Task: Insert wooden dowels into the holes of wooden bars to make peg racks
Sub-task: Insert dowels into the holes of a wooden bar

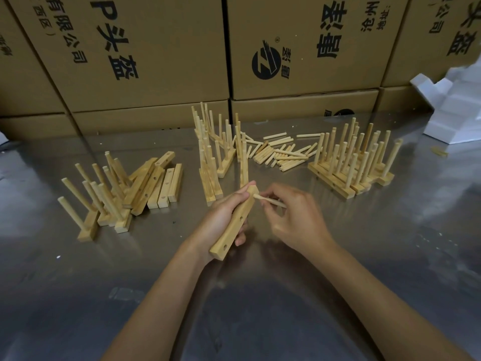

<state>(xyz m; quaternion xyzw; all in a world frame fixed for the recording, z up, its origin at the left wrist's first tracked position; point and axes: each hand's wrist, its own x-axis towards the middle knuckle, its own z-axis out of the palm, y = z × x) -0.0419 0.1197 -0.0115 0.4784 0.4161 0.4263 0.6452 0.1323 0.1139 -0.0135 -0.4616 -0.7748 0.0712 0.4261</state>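
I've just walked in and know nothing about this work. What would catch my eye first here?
Two bare hands at the centre: the left hand grips a wooden bar while the right hand pinches a dowel at the bar's top end. Around them, on a shiny metal table, stand clusters of finished peg racks, against stacked cardboard boxes.
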